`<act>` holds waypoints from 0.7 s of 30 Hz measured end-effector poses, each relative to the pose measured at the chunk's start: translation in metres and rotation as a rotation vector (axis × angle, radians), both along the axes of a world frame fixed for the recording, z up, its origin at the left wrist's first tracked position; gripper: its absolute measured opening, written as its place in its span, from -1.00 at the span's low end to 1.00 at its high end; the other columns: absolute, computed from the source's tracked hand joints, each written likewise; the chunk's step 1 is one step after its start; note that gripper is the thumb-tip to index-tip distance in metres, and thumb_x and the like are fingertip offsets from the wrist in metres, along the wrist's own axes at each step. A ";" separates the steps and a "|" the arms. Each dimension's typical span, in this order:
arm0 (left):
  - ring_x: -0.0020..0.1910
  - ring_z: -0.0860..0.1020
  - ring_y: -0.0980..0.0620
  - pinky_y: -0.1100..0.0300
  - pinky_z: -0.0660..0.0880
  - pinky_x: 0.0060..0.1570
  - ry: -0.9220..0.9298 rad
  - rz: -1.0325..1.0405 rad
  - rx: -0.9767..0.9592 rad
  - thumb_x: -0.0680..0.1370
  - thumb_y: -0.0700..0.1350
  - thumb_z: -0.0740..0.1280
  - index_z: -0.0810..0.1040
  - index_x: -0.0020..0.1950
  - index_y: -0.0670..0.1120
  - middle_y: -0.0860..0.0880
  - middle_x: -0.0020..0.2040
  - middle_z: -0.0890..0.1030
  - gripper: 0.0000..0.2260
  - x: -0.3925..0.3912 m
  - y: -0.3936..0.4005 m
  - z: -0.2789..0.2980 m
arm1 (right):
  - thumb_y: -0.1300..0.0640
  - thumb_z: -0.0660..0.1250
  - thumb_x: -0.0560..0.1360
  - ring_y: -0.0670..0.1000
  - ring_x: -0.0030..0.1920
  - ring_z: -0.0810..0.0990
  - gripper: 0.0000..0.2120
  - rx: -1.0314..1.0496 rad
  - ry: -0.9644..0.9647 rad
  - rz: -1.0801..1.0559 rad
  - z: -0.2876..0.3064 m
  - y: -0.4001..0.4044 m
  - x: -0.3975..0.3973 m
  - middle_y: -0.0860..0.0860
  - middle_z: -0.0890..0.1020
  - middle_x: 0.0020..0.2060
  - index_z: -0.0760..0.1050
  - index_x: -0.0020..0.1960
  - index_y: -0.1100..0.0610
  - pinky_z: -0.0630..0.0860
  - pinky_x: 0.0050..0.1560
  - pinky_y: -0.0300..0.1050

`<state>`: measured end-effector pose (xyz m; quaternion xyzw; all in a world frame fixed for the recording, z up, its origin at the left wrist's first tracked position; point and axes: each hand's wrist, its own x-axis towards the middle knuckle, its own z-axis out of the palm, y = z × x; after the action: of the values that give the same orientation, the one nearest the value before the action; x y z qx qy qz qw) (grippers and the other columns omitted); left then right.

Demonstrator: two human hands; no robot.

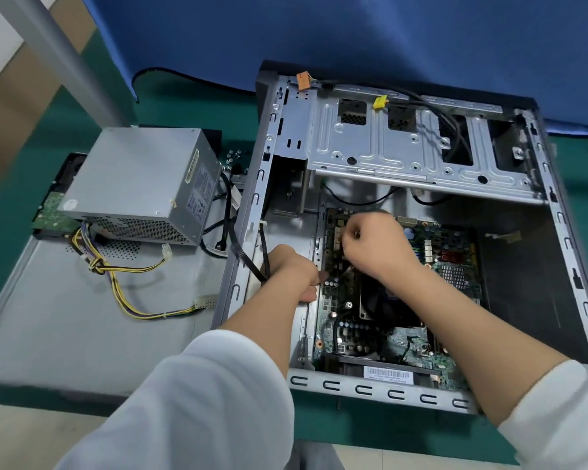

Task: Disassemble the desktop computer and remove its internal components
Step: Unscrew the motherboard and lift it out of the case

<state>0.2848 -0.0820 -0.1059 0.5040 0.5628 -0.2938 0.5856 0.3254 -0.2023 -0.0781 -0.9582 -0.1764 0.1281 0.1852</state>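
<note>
An opened desktop computer case (404,390) is laid on its side on a green table surface (190,106), its side panel off and its interior exposed. The case is of bare grey sheet metal with rows of slotted tabs along its rims. Across its far part a perforated and embossed drive cage (401,147) is seen, with black cables run over it that end in an orange connector (302,81) and a yellow connector (380,102). On the floor of the case a green motherboard (404,337) is mounted, densely set with capacitors, sockets and a small finned heatsink; a dark CPU cooler (386,305) sits near its middle, and a white barcode label (388,373) is seen at its near edge.

The right hand (375,245) is held over the far left part of the motherboard with its fingers curled tightly; something small appears to be pinched there, but what it is cannot be told. The left hand (294,274) is placed at the left inner wall of the case, its fingers curled round a black cable (264,259) that runs up that wall. Both forearms are bare below white sleeves.

To the left of the case, a grey power supply unit (140,181) is set on the removed grey side panel (65,310), with its bundle of yellow, black and violet wires (123,286) trailing across the panel to white plugs. Partly beneath it a green circuit board of a drive (50,210) is visible. A few loose screws (233,157) lie between the power supply and the case. A blue cloth (319,35) hangs behind the table.
</note>
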 end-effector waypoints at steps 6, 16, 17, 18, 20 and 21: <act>-0.80 0.23 0.08 0.42 0.29 -0.62 -0.087 0.053 0.063 0.51 -0.36 0.12 0.28 -0.31 -0.20 -0.20 -0.37 0.54 -0.80 -0.004 0.003 0.003 | 0.02 0.24 0.54 0.13 -0.13 0.53 -0.78 0.026 0.078 0.161 -0.006 -0.007 -0.003 0.03 0.58 -0.27 0.53 -0.18 0.12 0.47 -0.08 -0.03; -0.25 0.61 -0.14 0.07 0.60 -0.20 -0.197 -0.499 0.369 0.51 -0.30 0.27 0.42 -0.24 -0.19 -0.22 -0.08 0.64 -0.86 -0.002 -0.012 0.016 | 0.04 0.31 0.51 -0.12 -0.40 0.41 -0.81 0.116 0.224 -0.112 0.019 -0.026 0.012 -0.13 0.46 -0.46 0.48 -0.27 0.04 0.27 -0.42 -0.30; -0.34 0.58 -0.13 0.09 0.57 -0.27 -0.193 -0.580 0.357 0.52 -0.34 0.27 0.45 -0.20 -0.22 -0.23 -0.16 0.64 -0.90 -0.004 -0.011 0.017 | 0.05 0.31 0.51 -0.12 -0.41 0.40 -0.77 0.112 0.229 -0.156 0.023 -0.032 0.014 -0.12 0.44 -0.48 0.46 -0.31 0.07 0.28 -0.41 -0.25; -0.44 0.53 -0.10 0.11 0.53 -0.33 -0.173 -0.655 0.333 0.53 -0.34 0.27 0.48 -0.14 -0.25 -0.22 -0.26 0.62 -0.94 -0.005 -0.009 0.016 | 0.05 0.32 0.51 -0.15 -0.41 0.39 -0.72 0.104 0.244 -0.188 0.027 -0.039 0.015 -0.11 0.42 -0.49 0.44 -0.34 0.11 0.27 -0.40 -0.21; -0.50 0.48 -0.05 0.12 0.50 -0.30 -0.116 -0.782 0.217 0.54 -0.32 0.28 0.53 -0.10 -0.28 -0.18 -0.42 0.59 -0.94 -0.008 -0.010 0.024 | 0.04 0.34 0.51 -0.16 -0.33 0.44 -0.67 0.138 0.314 -0.254 0.030 -0.052 0.013 -0.11 0.44 -0.44 0.41 -0.37 0.15 0.29 -0.27 -0.21; -0.49 0.48 -0.05 0.11 0.51 -0.29 -0.122 -0.859 0.140 0.54 -0.32 0.29 0.55 -0.10 -0.28 -0.16 -0.43 0.59 -0.93 -0.008 -0.011 0.026 | 0.04 0.35 0.51 -0.17 -0.25 0.46 -0.66 0.197 0.367 -0.298 0.031 -0.058 0.011 -0.11 0.47 -0.39 0.41 -0.37 0.15 0.30 -0.19 -0.23</act>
<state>0.2772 -0.0926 -0.0798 0.7470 0.2850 -0.4416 0.4070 0.3361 -0.2603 -0.0474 -0.9116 -0.0082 0.2536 0.3235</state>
